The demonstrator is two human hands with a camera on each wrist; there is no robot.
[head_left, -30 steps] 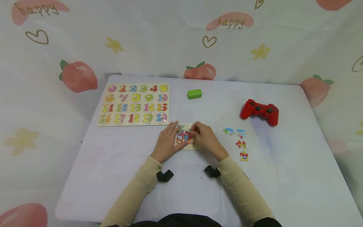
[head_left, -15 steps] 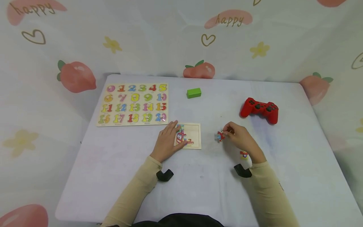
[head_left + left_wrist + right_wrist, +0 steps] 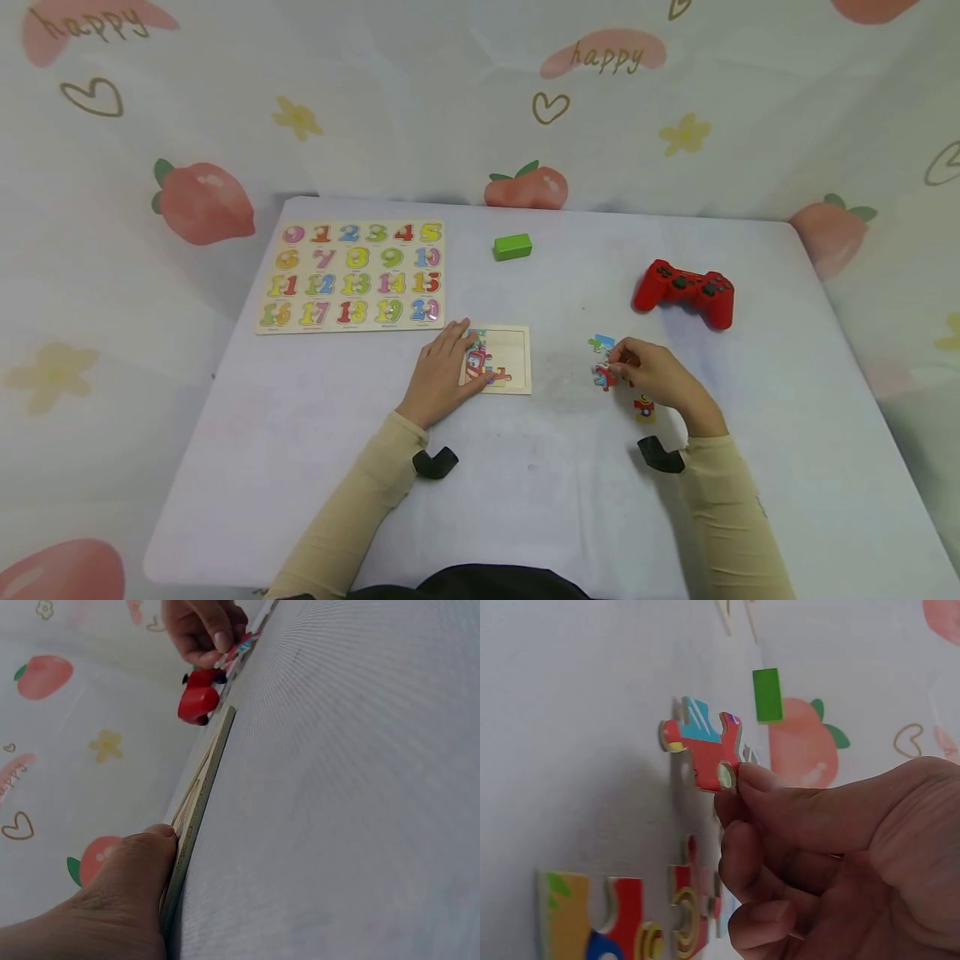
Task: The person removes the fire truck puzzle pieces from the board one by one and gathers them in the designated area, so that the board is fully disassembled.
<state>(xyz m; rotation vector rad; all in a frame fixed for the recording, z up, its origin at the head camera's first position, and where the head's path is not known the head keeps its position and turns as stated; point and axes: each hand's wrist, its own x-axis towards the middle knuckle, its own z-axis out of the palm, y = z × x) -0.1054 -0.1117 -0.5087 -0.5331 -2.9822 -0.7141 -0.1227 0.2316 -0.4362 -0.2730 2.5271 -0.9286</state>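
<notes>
My left hand [image 3: 438, 371] lies over the left side of a small wooden jigsaw board [image 3: 515, 350], fingers extended and thumb on its lower part. A few joined pieces with a red vehicle picture show beside the thumb; the board's right part is bare. To the right, my right hand [image 3: 666, 382] pinches a red and blue jigsaw piece [image 3: 709, 754] between thumb and finger, just above the table. Loose pieces surround that hand: a blue-green one [image 3: 602, 342] beyond it and a red-yellow one [image 3: 644, 409] nearer. Others are partly hidden beneath it.
A wooden number board [image 3: 351, 277] lies at the back left. Behind the small board stands a green block [image 3: 512, 247], and a red game controller [image 3: 684, 293] lies at the back right. A peach-printed cloth hangs behind the white table [image 3: 300, 467].
My right hand has lifted the red and blue piece off the board and carried it right, toward the loose pieces. The left hand has stayed on the board.
</notes>
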